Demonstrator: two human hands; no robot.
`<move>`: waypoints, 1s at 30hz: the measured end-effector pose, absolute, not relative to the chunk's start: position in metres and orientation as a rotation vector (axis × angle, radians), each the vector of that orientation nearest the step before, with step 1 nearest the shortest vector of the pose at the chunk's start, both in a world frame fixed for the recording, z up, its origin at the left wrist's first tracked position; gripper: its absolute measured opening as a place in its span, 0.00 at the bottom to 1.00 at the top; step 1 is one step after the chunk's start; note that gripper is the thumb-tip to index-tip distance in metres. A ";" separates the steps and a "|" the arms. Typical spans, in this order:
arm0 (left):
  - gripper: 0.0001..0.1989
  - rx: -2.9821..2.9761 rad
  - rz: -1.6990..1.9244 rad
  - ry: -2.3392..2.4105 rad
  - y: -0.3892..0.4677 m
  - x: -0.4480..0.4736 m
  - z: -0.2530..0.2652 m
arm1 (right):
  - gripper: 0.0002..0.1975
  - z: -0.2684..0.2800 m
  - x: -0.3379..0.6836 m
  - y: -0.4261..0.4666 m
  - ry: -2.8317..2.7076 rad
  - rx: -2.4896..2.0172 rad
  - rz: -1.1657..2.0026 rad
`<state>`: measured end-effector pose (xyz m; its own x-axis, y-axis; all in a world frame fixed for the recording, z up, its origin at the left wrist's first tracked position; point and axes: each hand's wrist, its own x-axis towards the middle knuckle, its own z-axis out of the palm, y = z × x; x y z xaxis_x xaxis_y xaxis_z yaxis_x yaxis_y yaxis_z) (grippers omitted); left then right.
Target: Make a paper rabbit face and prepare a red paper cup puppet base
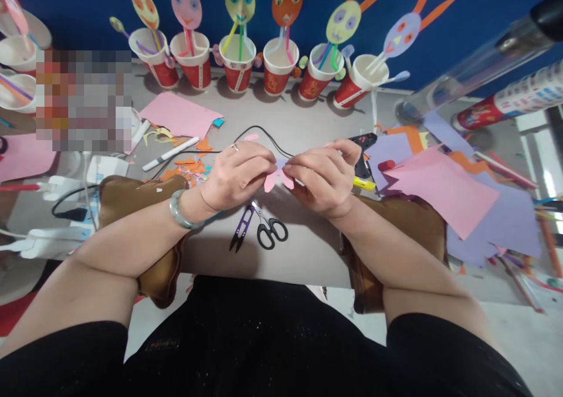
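Observation:
My left hand [240, 171] and my right hand [323, 177] meet over the middle of the table, fingertips pinched on a small paper cutout [270, 182]. Two rounded pink strips of it point down, and a bit of purple paper shows between the fingers; the rest is hidden. Below the hands lie black-handled scissors [271, 233] and purple thread snips [242, 228]. Beside my right hand are a black tool, apparently a glue gun [363, 145], and a yellow-handled item [364, 184]. A black cord [259, 130] runs behind the hands.
Several red-and-white paper cups [233, 71] with paper rabbit heads on straws line the back. Pink paper [176, 112], a white marker [169, 154] and orange scraps [187, 171] lie left; pink and purple sheets [444, 186] lie right. Brown cushions [404, 227] sit under both forearms.

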<state>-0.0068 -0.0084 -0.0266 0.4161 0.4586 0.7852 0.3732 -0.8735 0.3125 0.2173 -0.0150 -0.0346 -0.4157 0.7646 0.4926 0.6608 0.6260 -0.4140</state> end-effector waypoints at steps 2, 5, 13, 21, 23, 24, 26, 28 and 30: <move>0.08 2.595 1.451 0.742 -0.009 -0.007 -0.026 | 0.14 -0.034 0.218 -0.017 -2.185 -1.112 0.249; 0.08 2.623 1.409 0.734 -0.009 -0.008 -0.026 | 0.14 -0.031 0.218 -0.019 -2.163 -1.171 0.386; 0.06 2.631 1.428 0.716 -0.011 -0.009 -0.025 | 0.12 -0.025 0.219 -0.022 -2.111 -1.192 0.542; 0.09 2.657 1.330 0.807 -0.011 -0.010 -0.026 | 0.14 -0.022 0.220 -0.022 -2.073 -1.196 0.638; 0.10 2.668 1.320 0.832 -0.011 -0.010 -0.026 | 0.16 -0.022 0.220 -0.022 -2.068 -1.211 0.628; 0.10 2.670 1.321 0.831 -0.011 -0.010 -0.026 | 0.17 -0.023 0.220 -0.022 -2.075 -1.219 0.609; 0.08 2.665 1.351 0.793 -0.011 -0.009 -0.025 | 0.18 -0.023 0.220 -0.023 -2.110 -1.234 0.544; 0.07 2.649 1.401 0.735 -0.011 -0.008 -0.024 | 0.18 -0.023 0.220 -0.023 -2.153 -1.231 0.463; 0.07 2.639 1.439 0.699 -0.011 -0.008 -0.024 | 0.17 -0.023 0.220 -0.023 -2.185 -1.210 0.408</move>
<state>-0.0077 -0.0112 -0.0239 0.4631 0.4127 0.7843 0.3612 -0.8960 0.2582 0.2202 -0.0233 -0.0230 -0.4033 0.8432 0.3556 0.6583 0.5372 -0.5273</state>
